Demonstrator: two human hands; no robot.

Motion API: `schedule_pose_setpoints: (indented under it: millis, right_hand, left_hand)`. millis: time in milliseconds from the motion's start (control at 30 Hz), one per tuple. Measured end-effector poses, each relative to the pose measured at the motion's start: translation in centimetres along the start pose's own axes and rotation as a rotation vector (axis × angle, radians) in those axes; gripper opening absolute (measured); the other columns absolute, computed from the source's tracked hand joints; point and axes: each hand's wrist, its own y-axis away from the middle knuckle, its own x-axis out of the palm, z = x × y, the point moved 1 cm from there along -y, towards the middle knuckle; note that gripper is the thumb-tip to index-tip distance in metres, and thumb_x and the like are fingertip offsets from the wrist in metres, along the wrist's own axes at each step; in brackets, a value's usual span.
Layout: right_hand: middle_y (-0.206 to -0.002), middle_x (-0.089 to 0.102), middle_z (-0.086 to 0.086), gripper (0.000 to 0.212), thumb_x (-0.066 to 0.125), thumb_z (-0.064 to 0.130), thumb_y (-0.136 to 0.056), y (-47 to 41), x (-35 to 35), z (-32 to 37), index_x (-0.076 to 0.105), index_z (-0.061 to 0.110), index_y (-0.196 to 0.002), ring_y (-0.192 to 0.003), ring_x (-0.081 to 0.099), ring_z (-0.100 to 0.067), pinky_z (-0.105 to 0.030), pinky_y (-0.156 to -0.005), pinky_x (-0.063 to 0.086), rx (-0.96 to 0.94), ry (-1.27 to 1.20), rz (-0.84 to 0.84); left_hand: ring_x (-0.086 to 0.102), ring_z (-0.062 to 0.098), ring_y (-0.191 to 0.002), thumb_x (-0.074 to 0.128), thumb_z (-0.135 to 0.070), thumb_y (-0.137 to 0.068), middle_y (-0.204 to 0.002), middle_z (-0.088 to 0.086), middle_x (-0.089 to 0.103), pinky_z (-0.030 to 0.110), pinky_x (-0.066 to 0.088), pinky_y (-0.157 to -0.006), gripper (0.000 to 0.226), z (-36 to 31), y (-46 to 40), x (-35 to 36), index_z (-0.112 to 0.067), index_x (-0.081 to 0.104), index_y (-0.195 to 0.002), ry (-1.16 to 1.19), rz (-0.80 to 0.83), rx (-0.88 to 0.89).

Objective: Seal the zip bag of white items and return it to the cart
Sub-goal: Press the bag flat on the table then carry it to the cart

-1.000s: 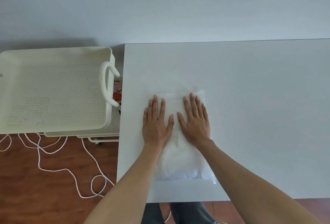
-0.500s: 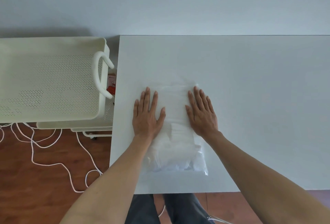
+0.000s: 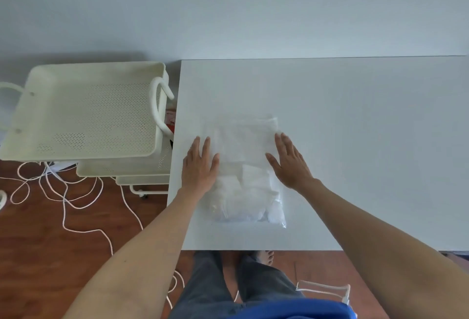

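Note:
A clear zip bag [image 3: 245, 166] filled with white items lies flat on the white table [image 3: 355, 128], near its left front part. My left hand [image 3: 200, 163] lies flat on the bag's left edge, fingers pointing away from me. My right hand [image 3: 289, 161] rests palm down on the bag's right edge. Neither hand grips the bag. The cream cart [image 3: 83, 110] stands just left of the table, its perforated top tray bare.
The cart's white handle [image 3: 158, 105] sticks up beside the table's left edge. A small red and white packet [image 3: 170, 119] shows on a lower shelf. White cord [image 3: 66, 199] loops over the wooden floor. My legs are under the table's front edge.
Both hands have slid apart from the middle of the bag to its left and right edges. The camera has pulled back and shifted, showing more of the floor.

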Motion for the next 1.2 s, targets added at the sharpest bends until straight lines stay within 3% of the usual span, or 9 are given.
schedule_pose_setpoints:
  millis: [133,267,367,467,633,767,1067,1200]
  right_hand:
    - [-0.167,0.021,-0.011,0.071,0.036,0.047,-0.109,2.6,-0.3,0.4,0.008,0.016,-0.167,-0.150,0.028,-0.033,-0.045,-0.120,0.031,0.014,-0.033,-0.019]
    - [-0.148,0.041,-0.017,0.069,0.044,0.042,-0.108,5.0,0.0,0.9,0.016,0.014,-0.165,-0.133,0.044,-0.036,-0.047,-0.107,0.044,0.071,-0.098,-0.042]
    - [-0.144,0.051,-0.022,0.077,0.049,0.046,-0.105,6.6,0.7,1.4,0.009,0.017,-0.165,-0.130,0.053,-0.038,-0.051,-0.106,0.046,0.204,-0.348,0.044]
    - [-0.148,0.052,-0.018,0.094,0.066,0.047,-0.097,8.0,1.2,1.9,0.010,0.017,-0.165,-0.137,0.051,-0.035,-0.043,-0.113,0.042,0.342,-0.676,0.082]
    - [-0.121,0.054,-0.004,0.094,0.078,0.035,-0.091,9.4,0.7,2.1,0.021,0.011,-0.162,-0.130,0.055,-0.030,-0.034,-0.106,0.043,0.382,-0.823,0.079]
    - [-0.115,0.057,-0.006,0.088,0.080,0.030,-0.090,9.9,-0.9,2.0,0.030,0.007,-0.158,-0.127,0.059,-0.033,-0.045,-0.109,0.048,0.363,-0.852,0.068]
    - [-0.096,0.059,0.002,0.086,0.083,0.030,-0.088,8.5,-6.9,4.1,0.034,0.009,-0.156,-0.105,0.063,-0.024,-0.039,-0.097,0.052,0.228,-0.895,-0.029]
    - [-0.096,0.059,0.001,0.087,0.083,0.032,-0.088,7.7,-9.8,6.1,0.034,0.009,-0.156,-0.111,0.064,-0.028,-0.042,-0.102,0.052,0.149,-0.881,-0.077]
  left_hand:
    - [0.044,0.034,-0.120,0.043,-0.038,-0.101,-0.134,0.012,0.040,0.047,0.040,-0.102,0.045,0.1,3.7,0.1,-0.017,0.041,-0.141,0.177,-0.039,-0.149]
    - [0.061,0.027,-0.101,0.042,-0.047,-0.100,-0.115,0.008,0.057,0.044,0.049,-0.094,0.051,-0.1,6.2,0.2,-0.017,0.040,-0.141,0.439,0.087,-0.277]
    - [0.059,0.027,-0.103,0.046,-0.051,-0.098,-0.114,0.008,0.057,0.037,0.046,-0.085,0.054,-0.5,7.3,0.4,-0.022,0.035,-0.141,0.599,0.210,-0.412]
    - [0.057,0.022,-0.100,0.061,-0.049,-0.091,-0.111,0.002,0.053,0.032,0.043,-0.079,0.061,-1.2,7.6,0.3,-0.023,0.035,-0.140,0.739,0.245,-0.510]
    - [0.061,0.018,-0.092,0.067,-0.042,-0.088,-0.101,-0.001,0.055,0.030,0.047,-0.069,0.059,-2.3,7.5,-0.4,-0.024,0.039,-0.137,0.755,0.231,-0.480]
    - [0.063,0.019,-0.085,0.069,-0.038,-0.087,-0.093,0.001,0.056,0.032,0.052,-0.072,0.056,-3.7,7.2,-1.8,-0.024,0.042,-0.135,0.758,0.190,-0.424]
    - [0.059,0.015,-0.079,0.069,-0.037,-0.087,-0.089,0.000,0.053,0.027,0.047,-0.067,0.052,-6.6,5.2,-7.5,-0.023,0.045,-0.131,0.750,0.067,-0.283]
    - [0.059,0.013,-0.077,0.070,-0.037,-0.087,-0.089,0.001,0.056,0.025,0.046,-0.071,0.051,-6.9,4.2,-10.6,-0.021,0.047,-0.130,0.751,0.004,-0.236]
